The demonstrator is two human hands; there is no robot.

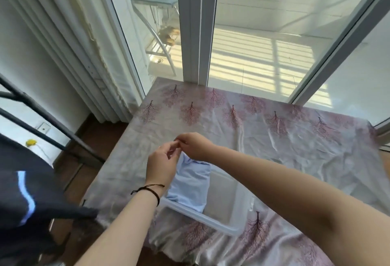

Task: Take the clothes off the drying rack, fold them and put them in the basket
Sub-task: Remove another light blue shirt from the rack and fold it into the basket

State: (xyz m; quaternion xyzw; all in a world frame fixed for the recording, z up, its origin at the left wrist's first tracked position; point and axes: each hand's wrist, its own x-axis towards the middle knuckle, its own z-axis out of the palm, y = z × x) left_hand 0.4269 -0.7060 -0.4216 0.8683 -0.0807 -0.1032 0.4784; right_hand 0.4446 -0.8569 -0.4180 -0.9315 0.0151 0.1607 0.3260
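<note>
While both hands meet just above the basket on the bench, left hand and right hand pinch a pale blue garment hanging into it. Judged part done: a dark garment remains left of the basket, apparently on the rack.

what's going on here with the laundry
A person is holding a light blue garment up by its top edge, with the left hand and right hand pinching it close together. It hangs over a clear plastic basket on a table with a tree-print cloth. A dark garment lies at the left.
</note>
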